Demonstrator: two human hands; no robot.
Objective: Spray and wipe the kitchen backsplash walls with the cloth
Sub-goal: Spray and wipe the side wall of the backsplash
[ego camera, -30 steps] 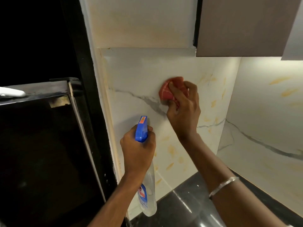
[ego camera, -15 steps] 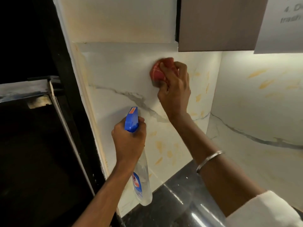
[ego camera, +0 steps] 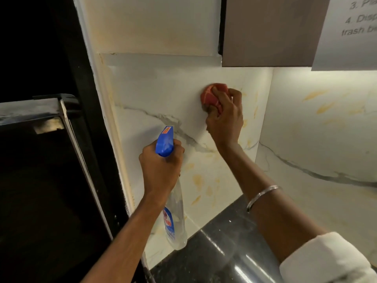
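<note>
My right hand (ego camera: 225, 115) grips a bunched red cloth (ego camera: 212, 94) and presses it against the white marble backsplash (ego camera: 155, 94), high on the left wall panel under the cabinet. My left hand (ego camera: 161, 166) holds a clear spray bottle (ego camera: 175, 221) by its neck, with the blue trigger head (ego camera: 165, 141) pointing up toward the wall. The bottle hangs below my fist, close to the backsplash. Yellowish stains dot the marble below and right of the cloth.
A dark appliance (ego camera: 51, 180) with a shiny top edge stands at the left, beside a black frame. A brown upper cabinet (ego camera: 265, 31) hangs above, with a printed paper sheet (ego camera: 350, 31) at the top right. The glossy black countertop (ego camera: 220, 252) meets both backsplash walls in the corner.
The cloth in my right hand has slid about on the upper wall panel, up and then slightly down. My left hand keeps the bottle in the same pose. The camera view shifted.
</note>
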